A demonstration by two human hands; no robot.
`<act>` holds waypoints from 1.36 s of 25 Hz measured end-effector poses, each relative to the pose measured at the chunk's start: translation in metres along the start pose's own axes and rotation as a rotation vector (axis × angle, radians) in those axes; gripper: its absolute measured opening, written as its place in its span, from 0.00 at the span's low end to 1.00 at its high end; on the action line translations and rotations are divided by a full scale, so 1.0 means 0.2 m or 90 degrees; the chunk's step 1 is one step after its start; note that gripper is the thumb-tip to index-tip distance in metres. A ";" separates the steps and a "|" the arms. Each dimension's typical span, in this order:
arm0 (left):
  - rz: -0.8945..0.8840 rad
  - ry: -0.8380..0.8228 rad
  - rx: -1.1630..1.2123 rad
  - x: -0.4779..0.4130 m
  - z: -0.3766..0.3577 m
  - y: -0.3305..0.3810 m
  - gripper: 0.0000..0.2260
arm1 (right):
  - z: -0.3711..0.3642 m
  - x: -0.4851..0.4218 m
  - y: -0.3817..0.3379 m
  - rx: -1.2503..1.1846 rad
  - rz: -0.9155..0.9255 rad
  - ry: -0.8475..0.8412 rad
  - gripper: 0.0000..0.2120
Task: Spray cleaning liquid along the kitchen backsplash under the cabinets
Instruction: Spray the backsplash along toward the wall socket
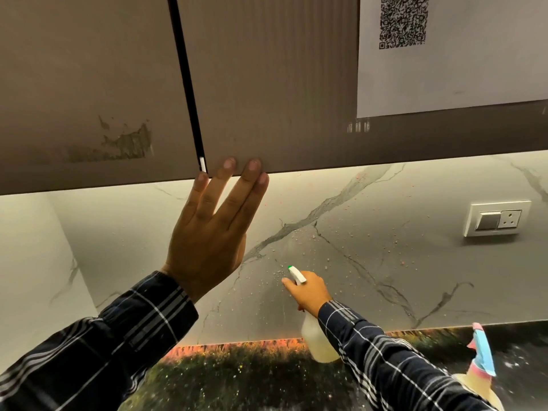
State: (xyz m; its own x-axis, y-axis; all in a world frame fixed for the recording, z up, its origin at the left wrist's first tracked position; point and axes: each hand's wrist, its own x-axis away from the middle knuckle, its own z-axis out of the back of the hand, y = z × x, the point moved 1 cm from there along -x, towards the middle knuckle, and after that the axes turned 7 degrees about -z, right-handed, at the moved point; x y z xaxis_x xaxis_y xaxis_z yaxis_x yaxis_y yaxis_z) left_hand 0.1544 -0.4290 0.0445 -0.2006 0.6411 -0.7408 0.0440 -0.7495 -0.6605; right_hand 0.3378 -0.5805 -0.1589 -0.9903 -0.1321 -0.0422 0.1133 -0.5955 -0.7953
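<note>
My right hand [311,292] grips a translucent spray bottle [318,342] with a white, green-tipped nozzle aimed at the marble backsplash [370,262]. Droplets dot the backsplash around the nozzle and to its right. My left hand [212,229] is raised with fingers spread, its fingertips resting against the lower edge of the brown upper cabinet door [272,99]. It holds nothing.
A second spray bottle with a blue and pink head [482,357] stands on the dark speckled countertop [243,378] at the right. A switch and socket plate [496,218] sits on the backsplash at the right. A paper sheet with a QR code [444,54] hangs on the cabinet.
</note>
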 end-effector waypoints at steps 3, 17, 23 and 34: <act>0.003 0.015 0.001 0.00 0.00 0.01 0.36 | 0.06 0.01 0.11 -0.248 -0.174 0.194 0.16; -0.018 0.084 0.027 -0.35 -0.12 0.32 0.31 | 0.55 0.01 0.59 -0.728 -0.385 0.376 0.08; -0.004 0.101 0.004 -0.39 -0.15 0.38 0.32 | 0.64 -0.01 0.69 -0.669 -0.394 0.385 0.06; -0.005 0.095 -0.018 -0.38 -0.16 0.37 0.31 | 0.67 -0.05 0.63 -0.607 -0.365 0.357 0.05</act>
State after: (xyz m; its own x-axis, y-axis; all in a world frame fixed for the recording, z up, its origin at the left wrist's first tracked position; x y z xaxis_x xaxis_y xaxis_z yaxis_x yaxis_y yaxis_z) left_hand 0.2039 -0.5288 0.0480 -0.0531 0.6656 -0.7445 0.0717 -0.7410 -0.6676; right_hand 0.3719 -0.7601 -0.1779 -0.8019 0.4525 0.3903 -0.2174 0.3875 -0.8959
